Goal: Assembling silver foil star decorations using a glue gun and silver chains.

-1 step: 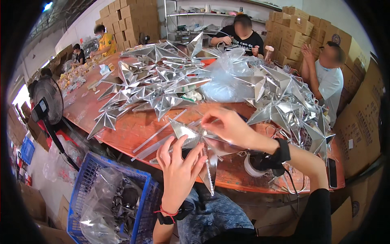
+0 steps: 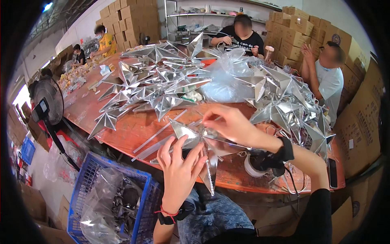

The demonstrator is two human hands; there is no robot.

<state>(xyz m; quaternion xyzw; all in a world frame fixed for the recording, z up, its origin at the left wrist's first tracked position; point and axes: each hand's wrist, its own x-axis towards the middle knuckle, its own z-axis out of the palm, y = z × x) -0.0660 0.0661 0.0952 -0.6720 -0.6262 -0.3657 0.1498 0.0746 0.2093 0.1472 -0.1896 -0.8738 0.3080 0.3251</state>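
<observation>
A silver, faceted metal star (image 2: 209, 173) is at the table's front edge, one point hanging toward my lap. My left hand (image 2: 178, 166) steadies it, fingers bent and spread across its left side, thumb by the lower point. Over the star's middle is my right hand (image 2: 231, 124), thumb and forefinger pinched together. Whatever lies between those fingertips is too small to make out. Clear flat strips (image 2: 158, 136) lie on the table just beyond my left hand.
Silver stars are heaped at the far left (image 2: 162, 77) and right (image 2: 284, 93), around a clear plastic bag (image 2: 227, 81). A blue crate (image 2: 85, 179) stands lower left, near a fan (image 2: 46, 99). A tape roll (image 2: 254, 166) and a phone (image 2: 332, 173) lie right. Several people sit around.
My right hand and wrist have shifted very slightly to the right, still pinched over the star. My left hand and the star stay in place.
</observation>
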